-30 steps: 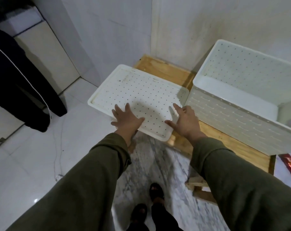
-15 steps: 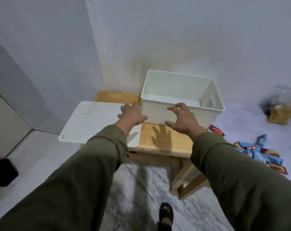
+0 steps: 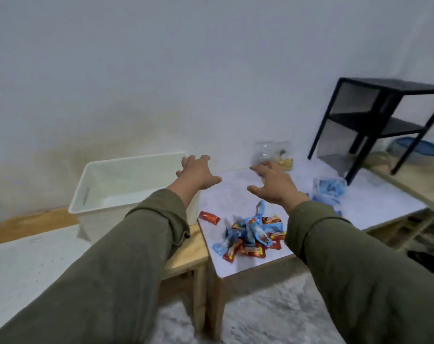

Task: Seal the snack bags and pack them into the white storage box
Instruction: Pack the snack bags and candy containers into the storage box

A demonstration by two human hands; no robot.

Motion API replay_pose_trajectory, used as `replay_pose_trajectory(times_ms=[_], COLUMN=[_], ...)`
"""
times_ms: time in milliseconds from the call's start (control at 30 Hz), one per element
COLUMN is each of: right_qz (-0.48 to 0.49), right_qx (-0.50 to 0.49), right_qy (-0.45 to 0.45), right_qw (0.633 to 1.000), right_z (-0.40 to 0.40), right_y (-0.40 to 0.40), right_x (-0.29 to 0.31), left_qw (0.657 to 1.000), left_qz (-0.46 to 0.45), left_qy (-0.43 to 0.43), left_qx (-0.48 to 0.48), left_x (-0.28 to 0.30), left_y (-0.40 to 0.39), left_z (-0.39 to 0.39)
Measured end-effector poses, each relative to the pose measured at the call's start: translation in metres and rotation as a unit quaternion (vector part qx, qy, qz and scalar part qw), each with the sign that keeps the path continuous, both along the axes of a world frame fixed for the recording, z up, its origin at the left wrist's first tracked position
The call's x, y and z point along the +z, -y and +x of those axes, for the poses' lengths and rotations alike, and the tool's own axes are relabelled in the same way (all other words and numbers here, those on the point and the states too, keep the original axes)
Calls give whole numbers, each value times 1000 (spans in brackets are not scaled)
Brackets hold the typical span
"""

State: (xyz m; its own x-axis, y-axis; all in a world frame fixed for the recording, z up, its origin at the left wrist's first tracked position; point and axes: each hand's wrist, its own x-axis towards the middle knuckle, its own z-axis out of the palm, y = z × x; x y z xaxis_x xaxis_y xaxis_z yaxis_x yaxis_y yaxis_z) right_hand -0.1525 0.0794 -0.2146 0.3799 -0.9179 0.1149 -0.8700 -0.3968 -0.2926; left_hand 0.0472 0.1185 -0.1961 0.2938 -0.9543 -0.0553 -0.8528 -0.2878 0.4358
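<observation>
Both my arms reach out in olive-green sleeves, my left hand and right hand apart, fingers spread, holding nothing. The open white perforated plastic storage box sits on the low wooden table, my left hand above its right corner. A heap of small blue and red foil snack packets lies on the adjoining pale-topped table, below my right wrist.

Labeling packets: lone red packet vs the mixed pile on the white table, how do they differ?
The lone red packet lies flat by itself near the table's left edge; the pile of packets is heaped and overlapping nearer the front edge. The lone one is all red; the pile mixes blue and red wrappers. Both rest on the white table, untouched by either hand.
</observation>
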Motion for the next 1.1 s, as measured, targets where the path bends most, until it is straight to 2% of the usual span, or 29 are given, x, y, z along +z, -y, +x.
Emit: replay_pose_trajectory(times_ms=[233,400,767,1100], right_qz=[-13,23,76,125], right_qx=[-80,-90,-65,-58], right_qy=[-5,-34,-26,8], right_qw=[997,995,995,990], right_z=[-140,-193,-187,-192], right_y=[86,138,258,377], right_x=[8,-5,-46,-76], left_qw=[998,997,997,989], left_qz=[-22,23,56,82], left_qy=[-1,-7,-44,-120], left_qx=[-63,-68,-37,20], left_x=[-4,-25,-65,-119], left_y=[104,150,281,386], left_z=[-129,-177,-170,-167])
